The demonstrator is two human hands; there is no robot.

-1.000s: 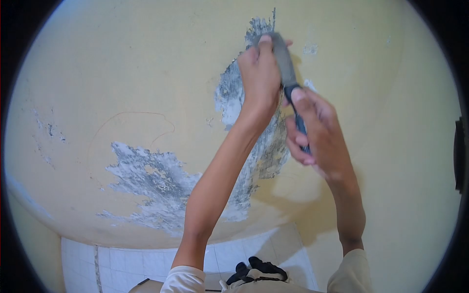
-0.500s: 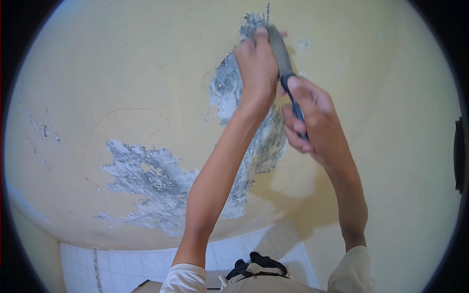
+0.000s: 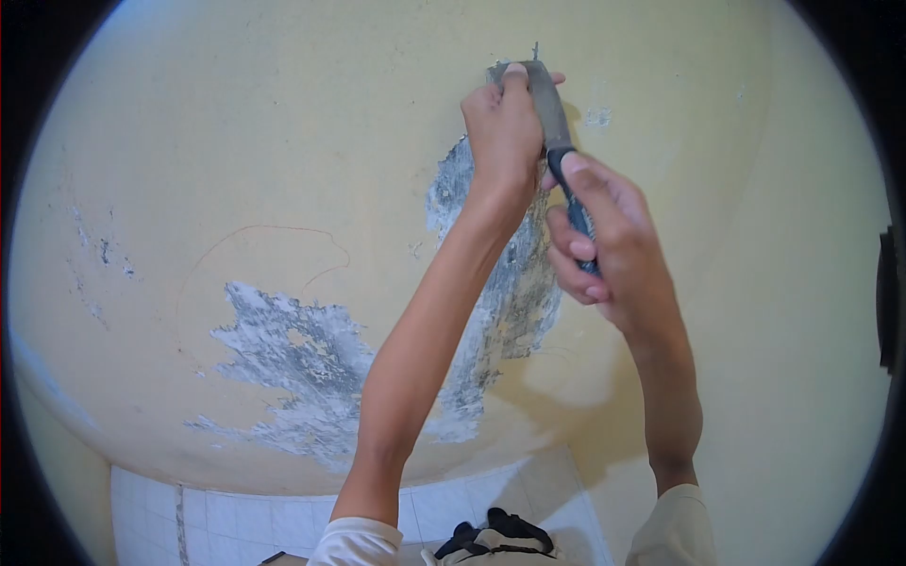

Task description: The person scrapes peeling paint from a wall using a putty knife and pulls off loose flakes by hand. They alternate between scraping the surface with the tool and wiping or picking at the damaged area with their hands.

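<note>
A scraper [image 3: 549, 111] with a grey metal blade and a dark handle is held against the yellow wall, its blade pointing up. My right hand [image 3: 609, 222] is wrapped round the handle. On the blade lies the thumb of my left hand [image 3: 505, 132], and a fingertip shows past the blade's right side, so this hand is closed on it. Part of the blade is hidden by my left hand. Around and below the blade, a grey-white patch of peeled paint [image 3: 451, 184] runs down the wall, partly behind my left forearm.
Lower left is another wide peeled area [image 3: 297, 344], with a thin reddish curved line [image 3: 255, 226] above it. Small flaked spots [image 3: 104, 250] mark the far left. White floor tiles [image 3: 236, 514] meet the wall's foot, near my dark footwear [image 3: 514, 528]. A dark object [image 3: 885, 302] stands at the right edge.
The view has shifted, so the wall patches sit lower and slightly right. Both hands keep their hold on the scraper, with its blade now covering more of the upper peeled spot.
</note>
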